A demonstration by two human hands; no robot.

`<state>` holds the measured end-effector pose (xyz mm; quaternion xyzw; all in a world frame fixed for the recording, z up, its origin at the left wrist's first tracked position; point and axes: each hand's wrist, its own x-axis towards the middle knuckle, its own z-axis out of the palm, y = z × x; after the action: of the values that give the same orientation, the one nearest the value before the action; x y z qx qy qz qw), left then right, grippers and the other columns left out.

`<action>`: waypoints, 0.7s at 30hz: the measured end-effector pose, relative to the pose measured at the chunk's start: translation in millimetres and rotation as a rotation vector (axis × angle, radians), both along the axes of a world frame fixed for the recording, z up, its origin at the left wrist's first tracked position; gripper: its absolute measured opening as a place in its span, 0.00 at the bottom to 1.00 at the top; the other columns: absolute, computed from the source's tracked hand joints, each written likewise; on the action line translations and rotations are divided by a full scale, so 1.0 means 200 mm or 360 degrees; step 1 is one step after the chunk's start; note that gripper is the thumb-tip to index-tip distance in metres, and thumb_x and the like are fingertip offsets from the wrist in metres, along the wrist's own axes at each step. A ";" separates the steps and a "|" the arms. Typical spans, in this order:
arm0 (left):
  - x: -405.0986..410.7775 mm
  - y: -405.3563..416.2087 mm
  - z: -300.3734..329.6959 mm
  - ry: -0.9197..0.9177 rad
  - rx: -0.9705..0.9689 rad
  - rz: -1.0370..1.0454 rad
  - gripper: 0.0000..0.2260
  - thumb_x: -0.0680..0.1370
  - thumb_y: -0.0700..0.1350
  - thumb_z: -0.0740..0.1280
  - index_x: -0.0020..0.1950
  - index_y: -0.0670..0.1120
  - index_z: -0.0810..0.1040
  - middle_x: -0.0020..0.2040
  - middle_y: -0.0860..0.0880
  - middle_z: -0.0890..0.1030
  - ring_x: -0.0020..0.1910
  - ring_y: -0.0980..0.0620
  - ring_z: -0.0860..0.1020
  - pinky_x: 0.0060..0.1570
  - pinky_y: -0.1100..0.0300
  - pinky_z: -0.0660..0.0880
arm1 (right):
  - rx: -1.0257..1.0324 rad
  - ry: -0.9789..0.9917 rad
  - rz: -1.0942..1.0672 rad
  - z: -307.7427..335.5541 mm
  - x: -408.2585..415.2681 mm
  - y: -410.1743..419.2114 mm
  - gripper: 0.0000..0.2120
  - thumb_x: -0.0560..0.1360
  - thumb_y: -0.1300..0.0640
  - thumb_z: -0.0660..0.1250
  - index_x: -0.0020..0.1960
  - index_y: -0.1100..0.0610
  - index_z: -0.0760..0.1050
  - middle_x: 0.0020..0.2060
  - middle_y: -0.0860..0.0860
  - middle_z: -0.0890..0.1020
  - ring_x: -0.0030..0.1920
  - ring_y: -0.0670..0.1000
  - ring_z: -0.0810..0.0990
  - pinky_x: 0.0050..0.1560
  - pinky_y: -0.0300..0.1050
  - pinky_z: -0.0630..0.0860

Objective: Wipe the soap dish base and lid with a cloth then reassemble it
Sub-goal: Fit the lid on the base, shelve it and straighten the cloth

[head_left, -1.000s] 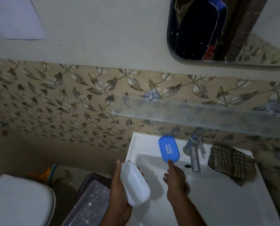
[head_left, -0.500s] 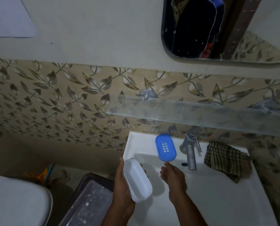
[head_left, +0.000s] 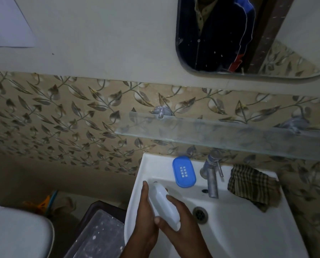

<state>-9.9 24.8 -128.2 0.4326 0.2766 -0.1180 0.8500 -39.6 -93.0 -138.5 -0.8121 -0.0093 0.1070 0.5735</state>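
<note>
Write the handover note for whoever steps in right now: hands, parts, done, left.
Left hand: grips the white lid from its left side, over the sink.
Right hand: also holds the white lid, thumb across its lower end.
Blue base: lies on the sink rim, left of the tap, apart from the lid.
Checked cloth: on the rim right of the tap, in neither hand.
Done: dish taken apart.
Left: pick up the cloth, wipe base and lid, refit them.

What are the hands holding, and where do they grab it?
Both hold the white soap dish lid over the sink: the left hand along its left side, the right hand round its near end.
</note>
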 end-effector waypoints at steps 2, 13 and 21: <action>0.02 -0.04 0.03 -0.0038 0.0029 -0.0045 0.26 0.79 0.67 0.55 0.49 0.47 0.81 0.40 0.51 0.87 0.42 0.52 0.84 0.48 0.52 0.77 | -0.0008 0.0009 0.0002 0.02 0.03 -0.04 0.42 0.60 0.25 0.69 0.70 0.39 0.65 0.68 0.34 0.71 0.68 0.36 0.69 0.69 0.44 0.69; 0.22 -0.19 -0.15 0.0241 0.0319 0.0102 0.16 0.80 0.55 0.66 0.58 0.45 0.83 0.52 0.43 0.87 0.54 0.42 0.84 0.61 0.44 0.79 | -0.0218 -0.0011 -0.0426 0.01 0.10 -0.23 0.39 0.62 0.50 0.80 0.69 0.43 0.67 0.60 0.43 0.77 0.58 0.46 0.76 0.56 0.40 0.73; 0.45 -0.33 -0.29 0.0461 0.0418 0.0096 0.19 0.66 0.50 0.82 0.47 0.40 0.81 0.44 0.39 0.85 0.43 0.41 0.85 0.39 0.51 0.85 | -0.0179 -0.0045 -0.0711 -0.07 0.07 -0.36 0.40 0.58 0.57 0.84 0.65 0.47 0.70 0.55 0.48 0.79 0.55 0.54 0.79 0.54 0.44 0.74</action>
<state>80.5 -40.9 -185.3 0.5097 0.4218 -0.1162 0.7408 -24.7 -165.0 -152.8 -0.8261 0.1686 -0.0336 0.5367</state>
